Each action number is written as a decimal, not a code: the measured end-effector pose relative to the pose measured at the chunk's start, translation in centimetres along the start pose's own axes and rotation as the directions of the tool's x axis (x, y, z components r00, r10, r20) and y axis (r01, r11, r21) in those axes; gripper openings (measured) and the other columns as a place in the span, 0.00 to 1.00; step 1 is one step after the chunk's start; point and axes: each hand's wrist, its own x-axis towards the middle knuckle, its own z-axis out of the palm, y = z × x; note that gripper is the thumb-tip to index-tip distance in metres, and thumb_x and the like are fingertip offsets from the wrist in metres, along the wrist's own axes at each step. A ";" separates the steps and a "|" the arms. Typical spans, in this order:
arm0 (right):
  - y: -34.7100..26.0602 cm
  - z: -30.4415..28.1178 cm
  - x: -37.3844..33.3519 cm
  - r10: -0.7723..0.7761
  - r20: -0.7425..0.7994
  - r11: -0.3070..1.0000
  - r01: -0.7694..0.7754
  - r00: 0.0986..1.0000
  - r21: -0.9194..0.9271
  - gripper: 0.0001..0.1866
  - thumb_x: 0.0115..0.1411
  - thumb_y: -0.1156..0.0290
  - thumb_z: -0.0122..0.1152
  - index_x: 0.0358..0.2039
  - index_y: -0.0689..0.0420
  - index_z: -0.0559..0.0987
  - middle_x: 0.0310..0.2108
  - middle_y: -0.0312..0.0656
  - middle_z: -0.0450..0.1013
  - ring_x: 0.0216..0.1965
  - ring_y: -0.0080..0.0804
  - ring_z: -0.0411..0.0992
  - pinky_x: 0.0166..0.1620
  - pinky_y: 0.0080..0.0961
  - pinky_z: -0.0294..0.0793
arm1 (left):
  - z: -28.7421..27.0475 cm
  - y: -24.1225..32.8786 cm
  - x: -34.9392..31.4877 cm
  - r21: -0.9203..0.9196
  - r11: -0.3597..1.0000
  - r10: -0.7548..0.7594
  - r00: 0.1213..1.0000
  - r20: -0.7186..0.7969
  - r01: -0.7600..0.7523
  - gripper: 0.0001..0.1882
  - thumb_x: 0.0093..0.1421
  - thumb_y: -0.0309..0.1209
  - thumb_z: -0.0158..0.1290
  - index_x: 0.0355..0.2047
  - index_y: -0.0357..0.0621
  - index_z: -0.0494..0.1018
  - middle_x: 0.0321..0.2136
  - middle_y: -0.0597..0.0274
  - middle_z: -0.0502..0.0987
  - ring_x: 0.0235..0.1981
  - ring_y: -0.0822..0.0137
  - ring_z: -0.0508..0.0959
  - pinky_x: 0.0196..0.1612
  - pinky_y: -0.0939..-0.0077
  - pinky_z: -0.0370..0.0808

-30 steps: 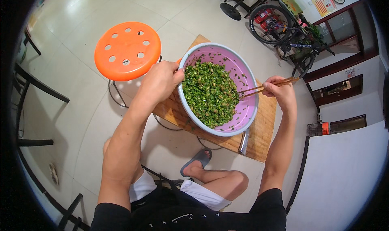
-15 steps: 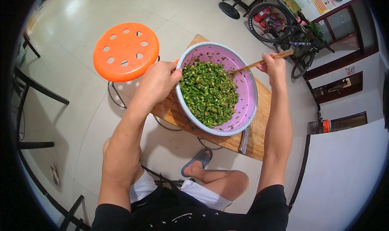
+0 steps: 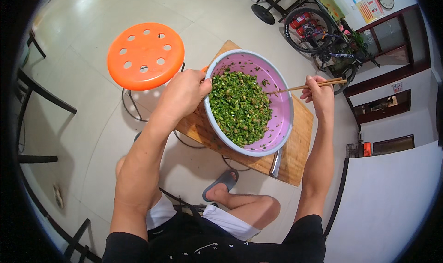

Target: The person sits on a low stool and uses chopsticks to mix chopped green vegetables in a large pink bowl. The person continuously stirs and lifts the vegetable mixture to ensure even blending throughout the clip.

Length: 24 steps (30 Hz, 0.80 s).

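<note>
Bowl (image 3: 284, 117) of chopped greens (image 3: 240, 107) sits between hands, on wooden board (image 3: 300, 140). Left hand (image 3: 185, 91) nearer, gripping left rim, thumb over edge. Right hand (image 3: 319, 95), apart from bowl, pinches chopsticks (image 3: 302, 86); long axis runs leftward across right rim, tips at greens' right side. Metal handle (image 3: 275, 165) juts below bowl. Orange stool (image 3: 145, 55) left; bicycle (image 3: 325, 55) beyond, far right, on tiled floor (image 3: 92, 124).

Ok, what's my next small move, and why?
Perhaps sweep the chopsticks in your right hand down the right inside wall of the bowl, where green bits cling apart from the chopped greens; your left hand grips the rim.
</note>
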 end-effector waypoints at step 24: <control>-1.1 8.9 6.3 -0.093 0.120 0.993 0.101 0.988 -0.059 0.19 0.66 0.58 0.66 0.28 0.61 0.77 0.20 0.38 0.74 0.17 0.25 0.74 0.21 0.22 0.73 | -0.6 0.6 -0.1 -0.003 0.999 -0.035 0.999 0.026 0.036 0.18 0.62 0.36 0.49 0.31 0.29 0.77 0.22 0.35 0.75 0.26 0.39 0.78 0.37 0.49 0.75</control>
